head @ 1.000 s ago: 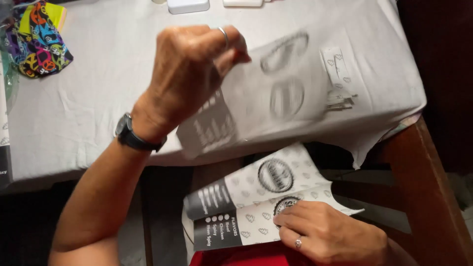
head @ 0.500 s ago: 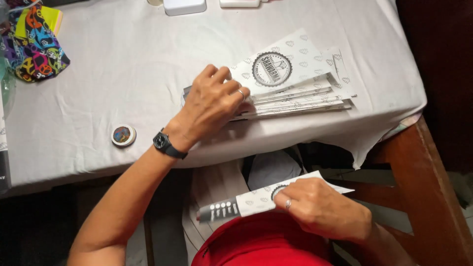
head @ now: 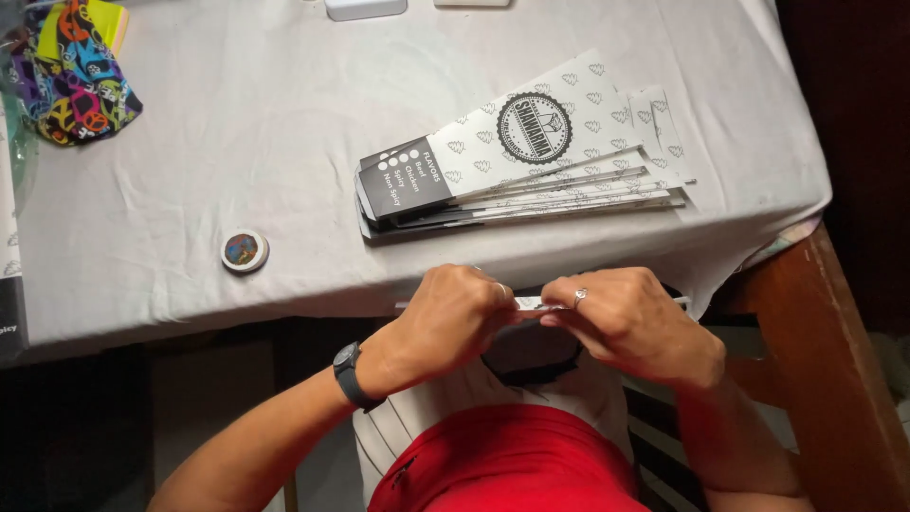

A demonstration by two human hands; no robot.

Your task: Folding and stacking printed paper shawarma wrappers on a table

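- Across the table [head: 190, 171], under its grey cloth, the stack of flattened paper sleeves [head: 531, 171] lies near the front edge, dark ends toward my left, patterned ends fanned out to my right.
- Far left corner: a bright patterned cloth bundle [head: 81, 81]. A small round tin [head: 245, 251] sits apart, close to the edge.
- Risk, as I judge it: the stack is loosely squared and close to the edge; a knock from my wrist could slide the sleeves off.
- Risk: pinched unevenly, the sleeve I hold could crease crooked or tear.
- My left hand [head: 455, 318] and right hand [head: 621, 318] meet just below the table edge, fingers curled tight, both pinching one flat folded sleeve [head: 533, 303] edge-on between them.
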